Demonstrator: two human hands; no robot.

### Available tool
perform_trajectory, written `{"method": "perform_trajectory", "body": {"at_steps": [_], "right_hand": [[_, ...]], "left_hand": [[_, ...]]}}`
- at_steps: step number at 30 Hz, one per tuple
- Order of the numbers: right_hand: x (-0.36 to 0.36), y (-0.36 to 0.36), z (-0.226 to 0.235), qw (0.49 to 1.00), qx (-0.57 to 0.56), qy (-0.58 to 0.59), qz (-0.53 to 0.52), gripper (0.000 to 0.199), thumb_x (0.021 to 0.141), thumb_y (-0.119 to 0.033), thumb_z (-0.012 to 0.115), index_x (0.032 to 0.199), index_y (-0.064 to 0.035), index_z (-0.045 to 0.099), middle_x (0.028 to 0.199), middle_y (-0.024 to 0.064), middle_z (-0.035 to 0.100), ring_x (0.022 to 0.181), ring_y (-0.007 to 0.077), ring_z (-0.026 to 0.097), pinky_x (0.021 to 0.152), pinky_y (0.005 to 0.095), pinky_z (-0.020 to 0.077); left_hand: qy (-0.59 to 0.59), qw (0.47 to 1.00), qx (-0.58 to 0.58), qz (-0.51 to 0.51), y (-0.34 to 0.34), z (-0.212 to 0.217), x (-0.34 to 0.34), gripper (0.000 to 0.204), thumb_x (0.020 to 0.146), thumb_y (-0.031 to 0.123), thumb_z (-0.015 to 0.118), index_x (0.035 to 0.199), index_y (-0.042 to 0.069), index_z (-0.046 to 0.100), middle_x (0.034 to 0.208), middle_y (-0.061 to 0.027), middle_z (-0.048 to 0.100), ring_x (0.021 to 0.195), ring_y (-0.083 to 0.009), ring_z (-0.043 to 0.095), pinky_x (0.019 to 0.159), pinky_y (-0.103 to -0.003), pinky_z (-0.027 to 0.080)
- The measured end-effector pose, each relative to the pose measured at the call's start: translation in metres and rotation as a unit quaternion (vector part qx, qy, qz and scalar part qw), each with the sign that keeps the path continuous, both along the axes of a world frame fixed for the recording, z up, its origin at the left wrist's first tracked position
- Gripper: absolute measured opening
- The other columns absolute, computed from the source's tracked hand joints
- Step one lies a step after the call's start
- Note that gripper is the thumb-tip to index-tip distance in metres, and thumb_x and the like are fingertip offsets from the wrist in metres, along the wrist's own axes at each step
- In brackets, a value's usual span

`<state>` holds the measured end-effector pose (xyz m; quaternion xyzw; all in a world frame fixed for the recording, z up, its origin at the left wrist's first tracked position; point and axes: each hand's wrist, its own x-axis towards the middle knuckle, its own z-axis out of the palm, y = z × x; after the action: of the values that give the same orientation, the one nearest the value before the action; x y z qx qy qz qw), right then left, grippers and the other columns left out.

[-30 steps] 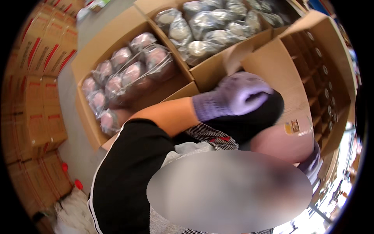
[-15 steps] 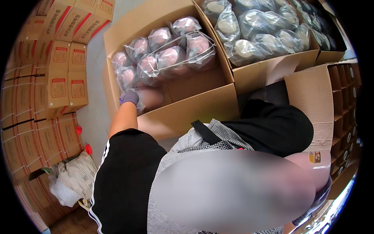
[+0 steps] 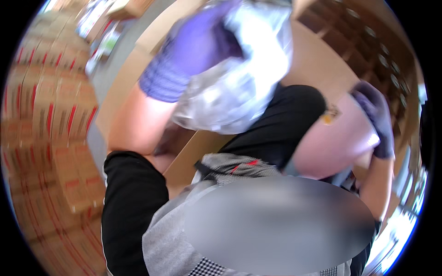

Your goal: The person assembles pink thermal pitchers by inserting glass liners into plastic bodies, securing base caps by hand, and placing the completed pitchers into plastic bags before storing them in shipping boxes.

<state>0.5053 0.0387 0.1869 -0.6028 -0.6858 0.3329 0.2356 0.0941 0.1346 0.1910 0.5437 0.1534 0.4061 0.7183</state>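
Close to the camera, my left hand (image 3: pixel 198 43), in a purple glove, is closed on a crumpled clear plastic bag (image 3: pixel 225 99). Motion blurs the bag, and its upper part runs out of view. On the right, my right hand (image 3: pixel 376 117), in a dark purple glove, grips the side of a glossy pink rounded vessel (image 3: pixel 329 138). A small gold-and-brown label (image 3: pixel 330 112) sits on the vessel, which is tilted beside my knee. Below the bag, an open cardboard box (image 3: pixel 191 158) is mostly hidden behind my left arm.
Brown cartons (image 3: pixel 60 115) with red stripes are stacked along the left. A divided carton (image 3: pixel 359 41) with several cells stands at the upper right, beside a raised cardboard flap (image 3: pixel 317 55). More boxes (image 3: pixel 131 8) lie at the far upper left.
My left hand has risen from the box of wrapped pink vessels and now holds up a plastic bag. My right hand has come into view on the pink vessel. The view has shifted.
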Motion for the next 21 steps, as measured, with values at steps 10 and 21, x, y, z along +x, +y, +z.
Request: {"method": "perform_trajectory", "body": {"at_steps": [10, 21], "right_hand": [[0.102, 0.021, -0.029, 0.902, -0.032, 0.426, 0.065, 0.105, 0.068, -0.022, 0.100, 0.153, -0.0031, 0.043, 0.142, 0.0094, 0.058, 0.130, 0.0193, 0.052, 0.113, 0.0364, 0.0409], [0.162, 0.061, -0.098, 0.838, 0.340, 0.308, -0.295, 0.039, 0.090, -0.005, 0.073, 0.127, -0.0027, 0.061, 0.118, 0.0067, 0.069, 0.111, 0.0148, 0.064, 0.097, 0.0306, 0.0510]], "left_hand": [[-0.221, 0.960, -0.171, -0.028, 0.205, 0.079, 0.448, 0.043, 0.104, 0.044, 0.049, 0.103, 0.006, 0.067, 0.104, -0.0145, 0.076, 0.091, -0.0261, 0.070, 0.081, -0.041, 0.056], [0.113, 0.787, 0.566, 0.218, 0.072, -0.032, 0.419, 0.037, 0.088, 0.020, 0.080, 0.112, -0.004, 0.064, 0.113, -0.0150, 0.069, 0.108, -0.0232, 0.065, 0.096, -0.035, 0.051]]}}
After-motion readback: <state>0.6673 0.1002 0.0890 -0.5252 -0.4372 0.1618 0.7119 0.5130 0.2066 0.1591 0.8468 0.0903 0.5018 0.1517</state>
